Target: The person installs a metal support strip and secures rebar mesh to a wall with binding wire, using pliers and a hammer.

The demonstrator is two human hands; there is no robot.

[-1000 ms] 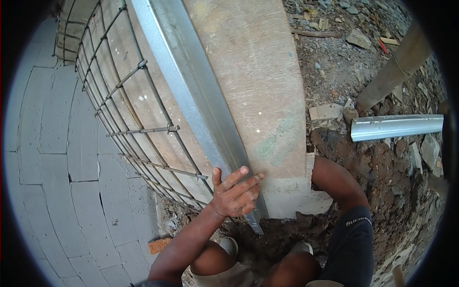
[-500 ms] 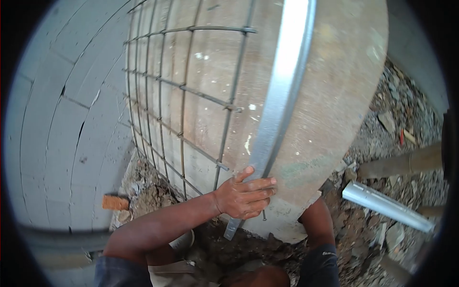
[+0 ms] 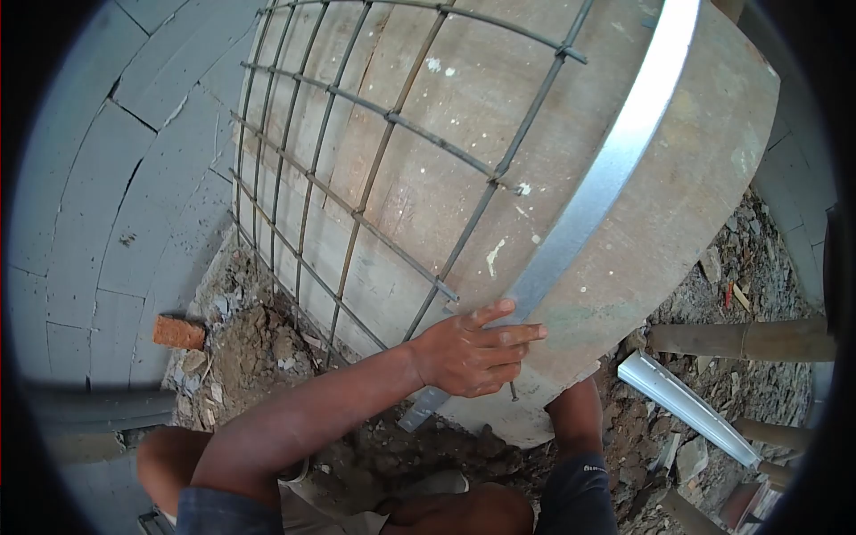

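Note:
My left hand (image 3: 473, 355) presses on the lower part of a long shiny metal strip (image 3: 606, 178), its fingers spread across the metal. The strip runs up to the right over a large pale board (image 3: 660, 241), and its bottom end sticks out below my palm. To the left of the strip a grid of tied steel bars (image 3: 390, 118) lies against the board. A nail points down just below my fingers. My right forearm (image 3: 578, 415) reaches behind the board's lower right edge, which hides the right hand.
Grey block wall (image 3: 125, 178) stands at the left, with an orange brick piece (image 3: 178, 332) by its foot. Rubble (image 3: 740, 267), a second metal profile (image 3: 687, 406) and round poles (image 3: 740, 340) lie at the right. Loose soil surrounds my knees.
The view has shifted and tilted, so the board, grid and strip lean further to the right. My left hand stays on the strip, and my right hand is still behind the board.

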